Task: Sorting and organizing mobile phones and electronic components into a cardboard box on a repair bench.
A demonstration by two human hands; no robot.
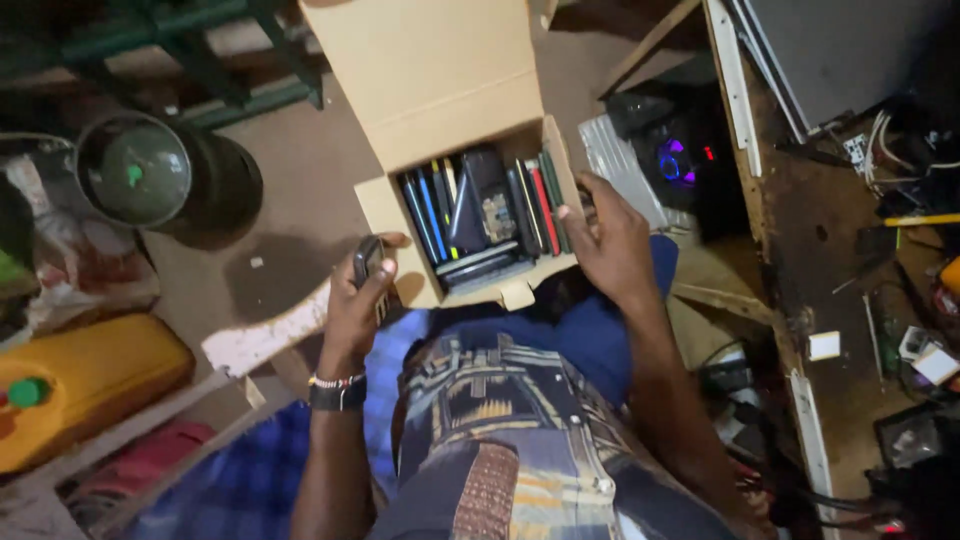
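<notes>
The left hand (pixel 358 300) has its fingers wrapped round a small dark phone (pixel 369 262), held just left of an open cardboard box (pixel 425 70) resting on the person's lap. The right hand (pixel 612 240) grips the box's right wall, fingers curled over the rim. Inside stand slim dark devices (pixel 487 205) on edge, some with blue, yellow, red or green edges, probably phones. A yellow jerrycan (pixel 85 385) lies on the floor at left.
</notes>
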